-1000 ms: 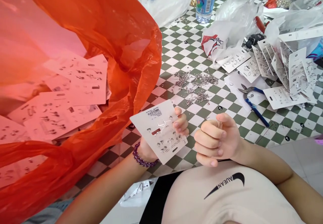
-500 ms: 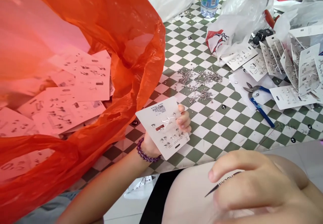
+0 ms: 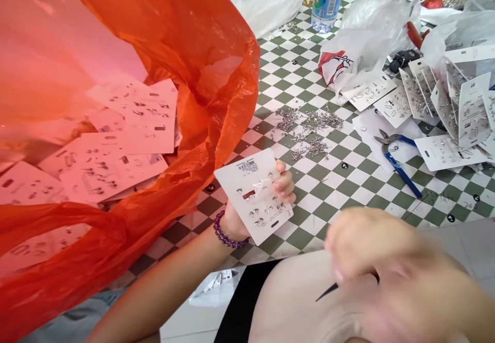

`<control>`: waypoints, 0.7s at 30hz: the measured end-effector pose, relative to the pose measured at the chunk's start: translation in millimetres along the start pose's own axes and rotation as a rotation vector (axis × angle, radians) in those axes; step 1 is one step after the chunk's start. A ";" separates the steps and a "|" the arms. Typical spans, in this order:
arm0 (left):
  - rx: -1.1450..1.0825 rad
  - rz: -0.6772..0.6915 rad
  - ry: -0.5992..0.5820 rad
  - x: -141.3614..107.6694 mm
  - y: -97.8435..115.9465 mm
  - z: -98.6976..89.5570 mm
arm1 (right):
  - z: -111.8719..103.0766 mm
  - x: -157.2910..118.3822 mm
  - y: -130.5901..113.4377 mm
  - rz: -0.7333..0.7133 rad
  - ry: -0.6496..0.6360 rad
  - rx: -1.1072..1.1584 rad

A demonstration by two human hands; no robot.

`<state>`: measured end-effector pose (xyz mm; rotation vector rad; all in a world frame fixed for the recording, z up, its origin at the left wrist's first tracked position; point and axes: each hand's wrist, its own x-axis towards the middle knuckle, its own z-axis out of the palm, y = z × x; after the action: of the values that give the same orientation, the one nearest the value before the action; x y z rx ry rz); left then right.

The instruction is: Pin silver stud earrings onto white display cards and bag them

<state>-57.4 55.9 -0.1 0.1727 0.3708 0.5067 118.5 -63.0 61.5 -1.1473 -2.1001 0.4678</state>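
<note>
My left hand [image 3: 284,183], with a purple bead bracelet [image 3: 228,233] at the wrist, grips a white earring card [image 3: 247,214] from behind, its fingers curled over the right edge. Small silvery studs, thin white strips and a dark red label show on the card's face. At the lower right, my right hand [image 3: 390,271] is raised in front of my light shirt, apart from the card. It is smeared by motion, and whether its fingers hold anything cannot be made out. Loose small metal pieces [image 3: 317,121] lie in little heaps beyond the card.
An orange plastic bag [image 3: 232,105] with many earring cards [image 3: 150,121] stands open at left. Blue-handled pliers [image 3: 402,170] lie on the checkered tabletop [image 3: 309,193] at right, near more cards [image 3: 444,149]. Behind are plastic bags [image 3: 371,23] and a water bottle [image 3: 327,5].
My right hand has moved up, its fingers drawing in, and is now blurred. My left hand keeps hold of the earring card. The whole view has shifted slightly.
</note>
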 end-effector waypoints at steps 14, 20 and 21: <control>0.022 0.040 0.122 -0.1 0.6 0.1 | 56.4 15.9 38.5 -0.068 -0.050 -0.342; 0.062 0.047 0.122 -0.8 0.6 1.3 | 55.5 19.7 37.9 -0.044 -0.035 -0.306; 0.067 0.055 0.122 -0.8 0.8 1.8 | 54.8 20.5 37.4 -0.042 -0.024 -0.279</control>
<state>-57.7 56.1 2.0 0.2182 0.5037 0.5608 93.8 -24.7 9.1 -1.2541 -2.2564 0.1714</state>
